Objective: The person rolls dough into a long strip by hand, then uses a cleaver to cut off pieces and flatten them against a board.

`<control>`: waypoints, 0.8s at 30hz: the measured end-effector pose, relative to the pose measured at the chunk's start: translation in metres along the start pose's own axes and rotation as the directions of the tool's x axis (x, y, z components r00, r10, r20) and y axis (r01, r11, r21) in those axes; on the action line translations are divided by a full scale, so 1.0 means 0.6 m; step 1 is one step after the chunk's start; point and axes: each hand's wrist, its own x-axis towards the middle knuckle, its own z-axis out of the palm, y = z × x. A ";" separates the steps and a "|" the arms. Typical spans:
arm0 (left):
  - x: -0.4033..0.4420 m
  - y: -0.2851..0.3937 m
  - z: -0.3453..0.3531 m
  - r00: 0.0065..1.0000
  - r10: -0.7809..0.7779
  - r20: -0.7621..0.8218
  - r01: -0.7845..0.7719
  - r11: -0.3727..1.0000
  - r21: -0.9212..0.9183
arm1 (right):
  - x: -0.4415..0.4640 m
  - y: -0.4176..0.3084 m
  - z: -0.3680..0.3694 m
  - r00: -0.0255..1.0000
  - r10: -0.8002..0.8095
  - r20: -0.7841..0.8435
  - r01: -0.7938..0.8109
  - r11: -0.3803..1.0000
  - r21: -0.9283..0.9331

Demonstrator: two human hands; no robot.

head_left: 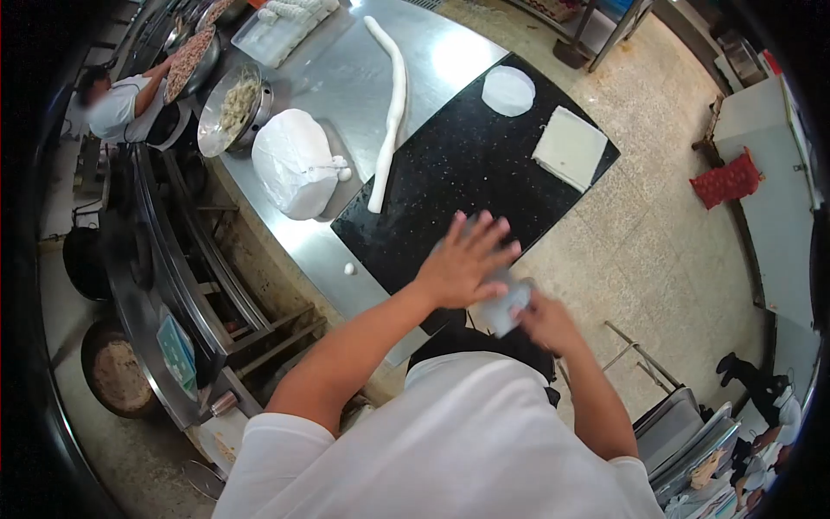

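My left hand (467, 264) is open, its fingers spread over the near edge of the black slab (450, 164). Just below it, my right hand (551, 324) is blurred and grips a pale, bluish flat piece (503, 313), too smeared to name surely. A long rope of white dough (393, 112) runs from the steel table onto the slab's left side. On the slab's far part lie a white round disc (508, 92) and a square white stack (571, 149). A small dough piece (350, 269) rests on steel left of the slab.
A large white bundle wrapped in plastic (296, 164) sits on the steel table (354, 78), beside a metal bowl of pale filling (207, 130). Behind them is a tray of white pieces (281, 35). A co-worker (121, 108) stands at the far left near bowls.
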 end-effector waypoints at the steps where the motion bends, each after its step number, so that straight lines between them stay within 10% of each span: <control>1: -0.022 0.003 0.010 0.998 0.030 0.054 -0.029 1.000 -0.004 | -0.011 -0.011 0.030 0.993 -0.066 0.101 0.067 0.998 -0.008; 7: -0.026 0.002 0.019 0.995 0.034 0.097 -0.044 0.994 0.100 | 0.054 -0.043 -0.001 0.958 0.142 0.251 -0.148 0.989 0.004; 14: 0.027 -0.024 0.004 0.998 -0.019 0.059 0.012 0.993 0.121 | 0.030 -0.041 0.008 0.992 0.044 0.121 -0.043 0.999 -0.011; 17: -0.019 -0.012 0.016 0.913 0.338 0.230 -0.339 0.940 -0.035 | -0.017 -0.024 0.074 0.958 0.197 0.206 -0.200 0.980 -0.008; 24: 0.092 -0.083 0.001 0.948 0.286 0.141 -0.292 0.956 0.026 | 0.075 -0.098 -0.014 0.959 0.279 0.057 -0.273 0.957 -0.104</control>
